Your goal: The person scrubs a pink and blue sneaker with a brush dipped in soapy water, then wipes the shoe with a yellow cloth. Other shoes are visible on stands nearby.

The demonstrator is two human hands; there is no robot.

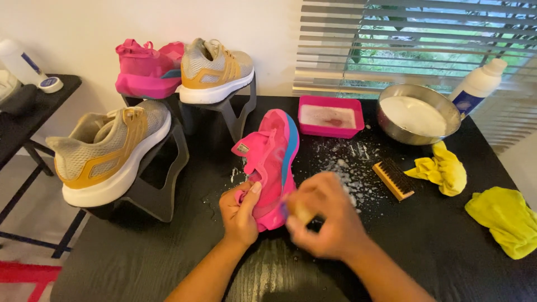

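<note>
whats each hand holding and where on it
The left hand grips the pink shoe at its heel end. The right hand is closed on something small and blurred; what it is cannot be told.

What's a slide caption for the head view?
Left hand grips a pink shoe on a black table while the blurred right hand works at its heel.

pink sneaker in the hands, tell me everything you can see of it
The pink sneaker is bright pink knit-looking fabric with a blue stripe along its sole edge and a small tab near the collar. It lies tilted on its side on the black table, toe pointing away. The left hand grips its heel end, thumb pressed on the fabric. The right hand, blurred, is at its side holding something small I cannot make out. Foam flecks lie beside it.
</note>
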